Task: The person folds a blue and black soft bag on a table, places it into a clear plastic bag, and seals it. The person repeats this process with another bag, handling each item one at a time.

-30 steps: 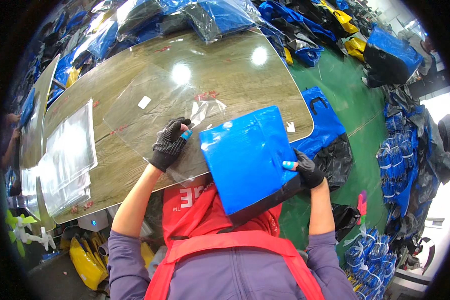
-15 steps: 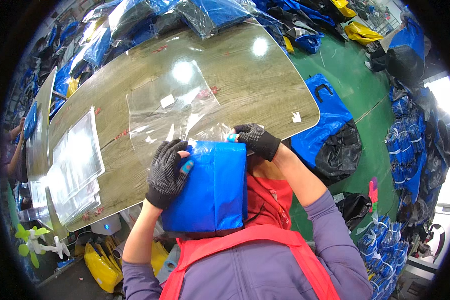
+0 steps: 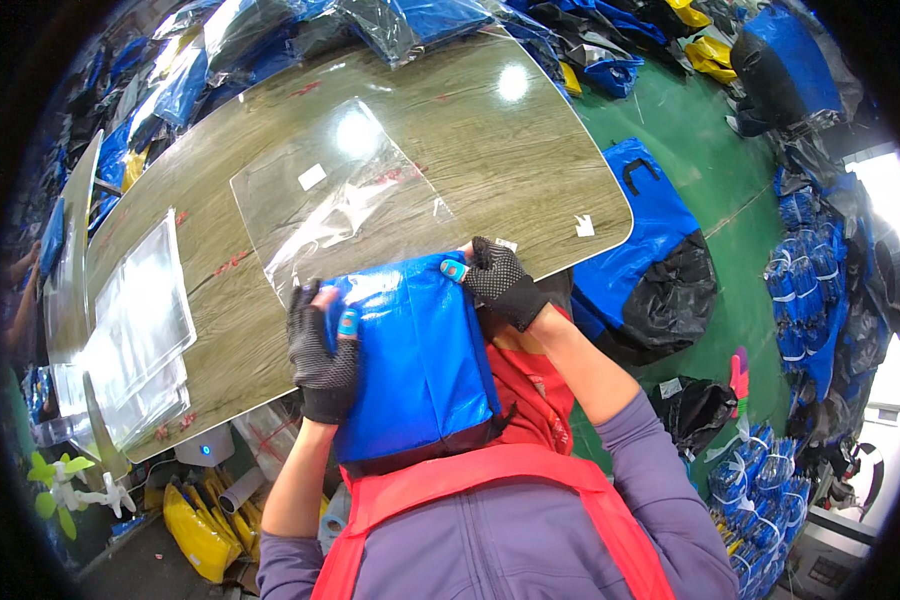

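A folded blue bag [image 3: 410,350] with a black lower edge lies between my hands, between the table's near edge and my red apron. My left hand [image 3: 322,355], in a black dotted glove with a blue-wrapped thumb, grips its left side, thumb on the front face and fingers behind. At the upper right corner my right hand [image 3: 500,278], gloved alike, pinches the blue material. Just beyond the bag's top edge, a clear plastic sleeve [image 3: 280,205] rests flat on the table with a small white paper [image 3: 312,177] on it; its near end is hidden behind the bag.
The wood-patterned table [image 3: 530,150] carries a stack of clear sleeves [image 3: 145,290] at left. A blue and black bag [image 3: 650,240] lies right of the table on the green floor. Tied blue bundles [image 3: 800,280] stand farther right. A small green fan [image 3: 60,480] sits at lower left.
The blue bag has tilted, its black lower edge now showing more. My left hand shifted slightly left and down, and the right hand moved slightly left. The clear sleeve lies flatter.
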